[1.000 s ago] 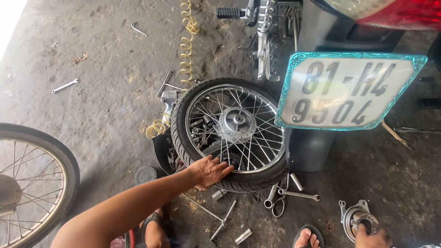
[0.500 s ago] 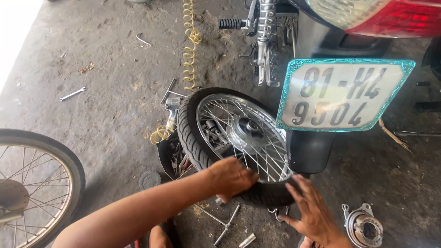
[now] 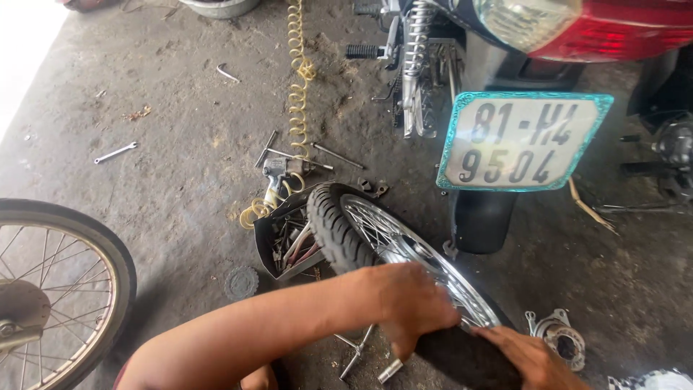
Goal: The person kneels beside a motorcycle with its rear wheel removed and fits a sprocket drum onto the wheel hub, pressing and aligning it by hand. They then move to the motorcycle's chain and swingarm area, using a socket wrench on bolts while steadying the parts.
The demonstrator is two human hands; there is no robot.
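Note:
A spoked motorcycle wheel with a black tyre (image 3: 339, 231) stands tilted on edge on the concrete floor, under the rear of a motorcycle. My left hand (image 3: 411, 303) grips the near part of its tyre and chrome rim (image 3: 426, 256). My right hand (image 3: 530, 354) rests on the tyre at the lower right, fingers closed over the rubber. A metal hub part (image 3: 559, 339) lies just right of my right hand.
A black tray of tools (image 3: 285, 242) sits left of the wheel, with an air impact wrench (image 3: 278, 173) and yellow coiled hose (image 3: 297, 79) behind it. A second spoked wheel (image 3: 50, 289) lies at left. The motorcycle's number plate (image 3: 520, 141) and mudguard (image 3: 480, 217) hang close above. Wrenches (image 3: 115, 152) lie scattered.
The wheel has been tipped up from lying flat to standing on edge. My right hand came in from the lower right onto the tyre, and the view shifted closer.

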